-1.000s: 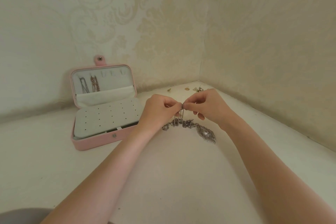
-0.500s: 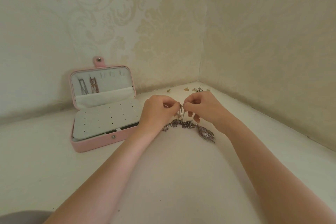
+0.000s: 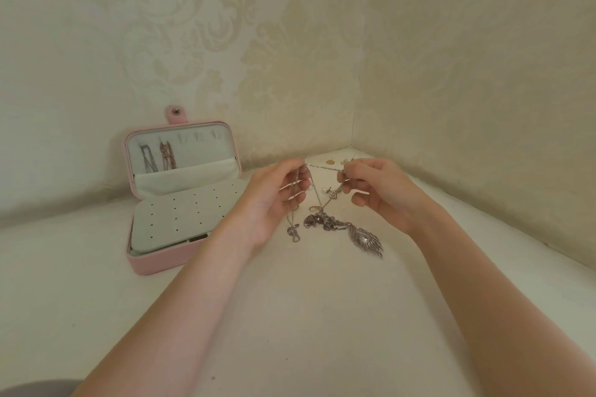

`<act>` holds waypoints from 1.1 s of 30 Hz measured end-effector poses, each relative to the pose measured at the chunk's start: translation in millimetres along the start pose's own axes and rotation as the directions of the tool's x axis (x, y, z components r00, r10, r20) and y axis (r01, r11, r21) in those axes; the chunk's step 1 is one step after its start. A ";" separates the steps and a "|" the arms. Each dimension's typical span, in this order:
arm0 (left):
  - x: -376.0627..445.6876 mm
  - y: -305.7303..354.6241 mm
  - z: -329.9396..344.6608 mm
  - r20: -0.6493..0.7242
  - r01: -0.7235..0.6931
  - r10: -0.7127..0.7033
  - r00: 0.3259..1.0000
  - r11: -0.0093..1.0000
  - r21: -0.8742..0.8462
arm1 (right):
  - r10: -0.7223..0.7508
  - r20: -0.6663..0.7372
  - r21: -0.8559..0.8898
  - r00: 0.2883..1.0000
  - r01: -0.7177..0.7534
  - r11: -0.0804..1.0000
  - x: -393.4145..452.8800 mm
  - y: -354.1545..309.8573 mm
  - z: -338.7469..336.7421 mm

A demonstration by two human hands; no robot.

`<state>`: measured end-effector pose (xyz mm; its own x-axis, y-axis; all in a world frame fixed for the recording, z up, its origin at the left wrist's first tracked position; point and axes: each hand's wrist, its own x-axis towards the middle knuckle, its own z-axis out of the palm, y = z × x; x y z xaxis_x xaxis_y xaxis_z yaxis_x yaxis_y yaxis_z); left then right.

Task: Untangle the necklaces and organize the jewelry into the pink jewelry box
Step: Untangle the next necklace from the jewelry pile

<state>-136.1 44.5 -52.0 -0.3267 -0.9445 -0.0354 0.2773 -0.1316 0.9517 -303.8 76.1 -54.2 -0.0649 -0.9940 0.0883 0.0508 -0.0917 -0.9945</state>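
We work at a pale counter (image 3: 322, 316) set in a wall corner. The pink jewelry box (image 3: 161, 263) sits open at left, lid up w/ two chains already hung in it, well apart from the tangle.

Left hand (image 3: 274, 200) has its grip closed on a thin silver chain (image 3: 322, 167), which runs across to the right hand (image 3: 380, 190), also pinching it near the fingertips. More strands drop from both hands to the necklace heap (image 3: 322, 222) on the counter, w/ a feather pendant (image 3: 366, 240) lying just beside it & a small clef-shaped charm (image 3: 294, 233) under the left hand. Tiny earrings (image 3: 329, 162) lie near the corner.

Risk, as we judge it: pulling the hands further apart could cinch the knot tighter or snap the fine chain; the heavy pendant may drag the heap along.

Vs. 0.5 s ago: hands were nearly touching over the heap; now they're apart, chain stretched btw them.
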 end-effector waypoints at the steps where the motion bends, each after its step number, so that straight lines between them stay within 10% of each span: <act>1: -0.2 -0.2 -0.1 -0.003 -0.005 0.005 1.000 1.000 -0.005 | -0.002 0.004 0.027 1.000 0.002 1.000 -0.1 -0.8 -0.6; 10: 2.7 1.1 -2.7 -0.118 -0.085 0.063 0.991 0.979 -0.187 | -0.029 -0.034 0.247 0.999 0.037 0.968 3.3 -2.9 -8.1; 16: 0.4 -5.4 0.1 -0.083 -0.220 0.247 0.966 0.945 0.242 | -0.030 -0.130 0.310 0.991 0.069 0.948 5.5 -2.3 -13.9; 23: 0.3 -22.5 1.4 0.335 -0.449 0.314 0.888 0.443 0.776 | -0.075 0.005 0.138 0.997 0.074 0.988 0.7 -6.4 -5.6; 33: 0.8 -23.6 7.0 0.332 -0.353 0.205 0.921 0.801 0.484 | -0.074 0.121 0.111 0.990 0.061 0.992 -3.6 -10.4 2.7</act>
<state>-149.3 49.0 -72.4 -0.5443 -0.7964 0.2635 -0.1001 0.3735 0.9222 -301.3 80.4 -44.1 0.0523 -0.9844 0.1683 0.1575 -0.1583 -0.9748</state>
